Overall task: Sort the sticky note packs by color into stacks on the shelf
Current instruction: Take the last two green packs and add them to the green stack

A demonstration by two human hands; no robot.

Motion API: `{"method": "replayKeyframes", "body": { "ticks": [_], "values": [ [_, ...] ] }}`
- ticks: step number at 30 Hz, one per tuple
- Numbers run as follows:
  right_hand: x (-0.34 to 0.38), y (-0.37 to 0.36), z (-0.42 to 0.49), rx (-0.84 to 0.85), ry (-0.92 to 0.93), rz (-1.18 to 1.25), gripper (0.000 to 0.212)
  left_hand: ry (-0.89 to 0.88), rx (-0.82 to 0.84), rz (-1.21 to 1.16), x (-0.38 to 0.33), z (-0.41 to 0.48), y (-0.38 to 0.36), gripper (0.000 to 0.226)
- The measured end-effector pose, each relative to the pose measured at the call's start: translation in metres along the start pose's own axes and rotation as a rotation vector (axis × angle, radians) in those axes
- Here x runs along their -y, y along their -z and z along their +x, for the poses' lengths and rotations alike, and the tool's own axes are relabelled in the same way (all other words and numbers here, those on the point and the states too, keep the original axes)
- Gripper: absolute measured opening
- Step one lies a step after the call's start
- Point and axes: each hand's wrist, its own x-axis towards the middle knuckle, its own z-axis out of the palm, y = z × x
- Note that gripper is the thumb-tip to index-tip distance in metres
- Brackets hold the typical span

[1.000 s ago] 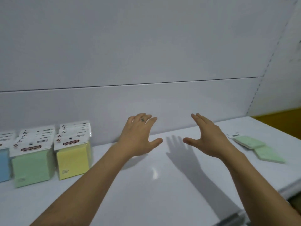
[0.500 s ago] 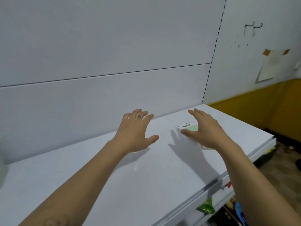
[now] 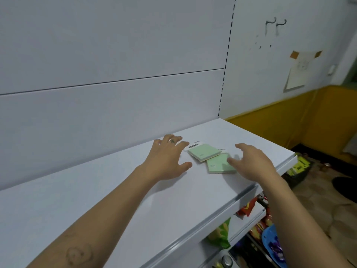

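Two light green sticky note packs lie flat on the white shelf [image 3: 116, 200] near its right end. The farther green pack [image 3: 203, 152] overlaps the nearer green pack [image 3: 219, 165]. My left hand [image 3: 167, 159] hovers just left of the farther pack, fingers spread, holding nothing. My right hand [image 3: 253, 163] hovers at the right edge of the nearer pack, fingers spread, its thumb over the pack's corner. Neither hand grips a pack.
A white back panel [image 3: 116, 113] rises behind the shelf. The shelf ends at the right, beyond it a yellow wall [image 3: 289, 122]. Lower shelves [image 3: 251, 219] below the front edge hold colourful snack packets.
The view has swung right, so the sorted stacks at the left are out of sight. Both hands have moved right to either side of the two green packs.
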Motion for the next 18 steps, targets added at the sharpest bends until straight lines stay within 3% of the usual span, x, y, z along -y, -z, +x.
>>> {"method": "replayKeyframes", "body": {
  "ticks": [7, 12, 18],
  "values": [
    [-0.005, -0.024, -0.007, -0.01, -0.003, -0.041, 0.063, -0.001, 0.104, -0.114, -0.024, 0.016, -0.022, 0.064],
    [-0.004, -0.03, -0.005, -0.034, -0.004, -0.073, 0.064, 0.003, 0.097, -0.23, -0.032, 0.021, -0.035, 0.063],
    [0.008, -0.037, -0.005, -0.071, -0.039, -0.18, 0.073, 0.021, 0.047, -0.21, -0.031, 0.02, -0.052, 0.053]
  ]
}}
